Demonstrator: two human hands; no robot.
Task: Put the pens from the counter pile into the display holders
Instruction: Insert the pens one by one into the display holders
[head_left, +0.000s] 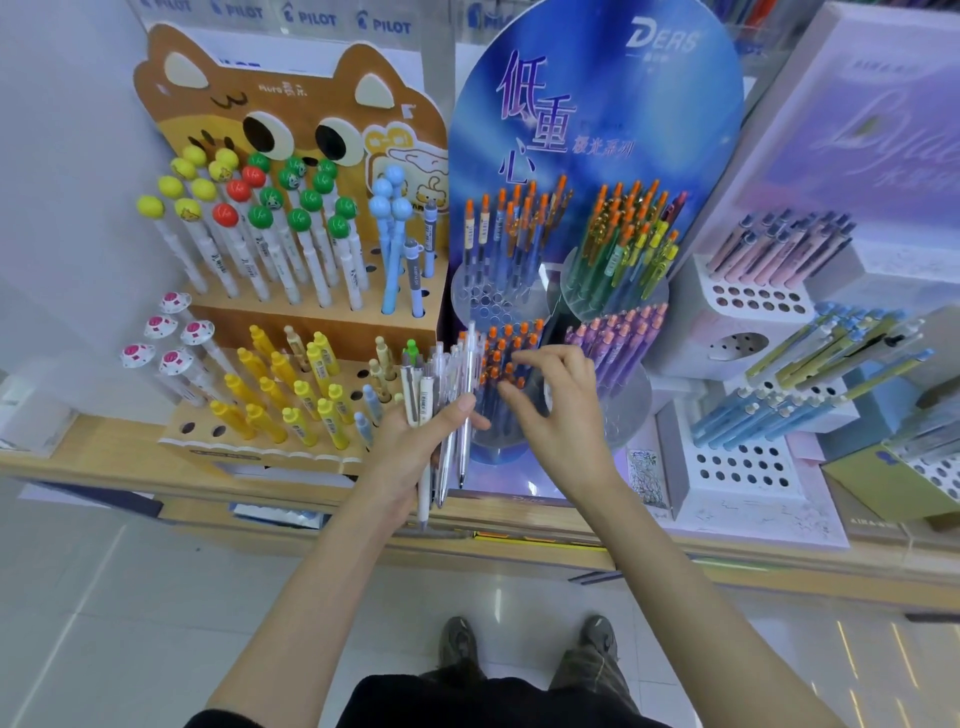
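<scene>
Pen displays on a shop surface (104, 462), seen from above. Largest to smallest: the blue oval stand (597, 130) with four clear round holders; the brown cat-faced stand (291, 104) with two stepped tiers; at right, white blocks (748, 467) with open holes.

The left hand (410, 447) is clenched around a bundle of pens (441, 395), roughly eight to ten, clear and white; overlap prevents an exact count. No pile on the surface can be made out.

The right hand (561, 405) is released, fingers curled and holding nothing, just beside the bundle and in front of the orange-capped pens (509, 353).

Step in hand, as judged: drawing one pen from the bundle. Done well, it means pinching a single barrel near its top, pulling it clear without loosening the rest, matching it to its like, then lowering it straight into a free hole.
</scene>
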